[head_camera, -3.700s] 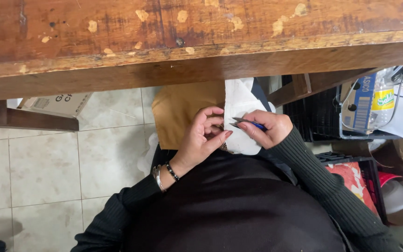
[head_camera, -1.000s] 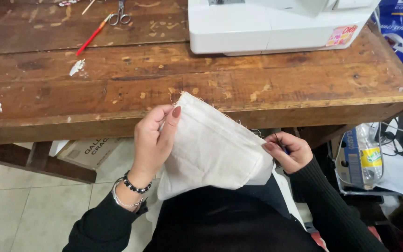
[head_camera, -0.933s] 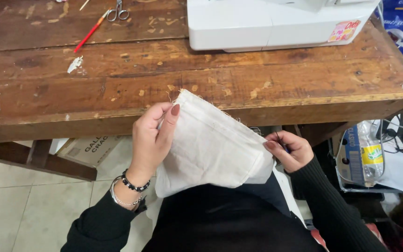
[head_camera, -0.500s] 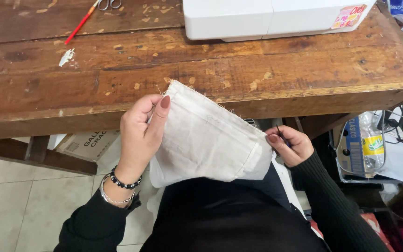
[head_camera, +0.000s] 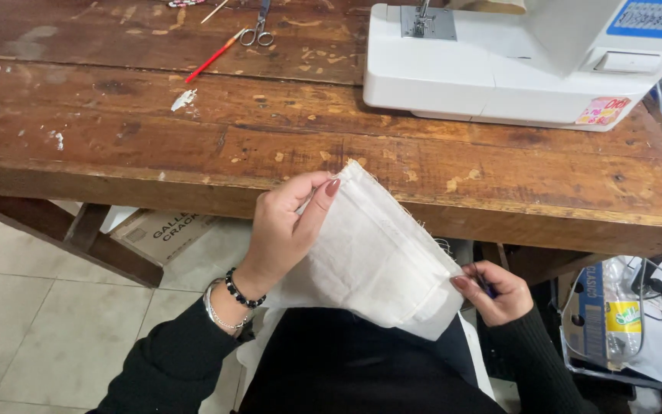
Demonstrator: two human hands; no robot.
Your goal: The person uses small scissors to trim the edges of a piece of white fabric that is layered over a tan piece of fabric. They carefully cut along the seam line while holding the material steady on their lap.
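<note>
A folded piece of white cloth [head_camera: 373, 257] with frayed threads on its upper edge is held over my lap, just below the table edge. My left hand [head_camera: 289, 226] grips its upper left corner between thumb and fingers. My right hand [head_camera: 496, 291] pinches the cloth's lower right corner and also holds a thin dark blue tool, mostly hidden by the fingers. Both wrists wear black sleeves; the left wrist has bracelets.
A worn wooden table [head_camera: 193, 146] carries a white sewing machine [head_camera: 515, 57], scissors [head_camera: 258, 27] and a red pencil [head_camera: 212, 57]. A cardboard box [head_camera: 166, 230] lies under the table on the tiled floor. A plastic bottle [head_camera: 622, 318] stands in a rack at right.
Earlier both hands worked on the cloth low in my lap under the table. The cloth has since been raised and spread between both hands, and the view has tilted up over the tabletop.
</note>
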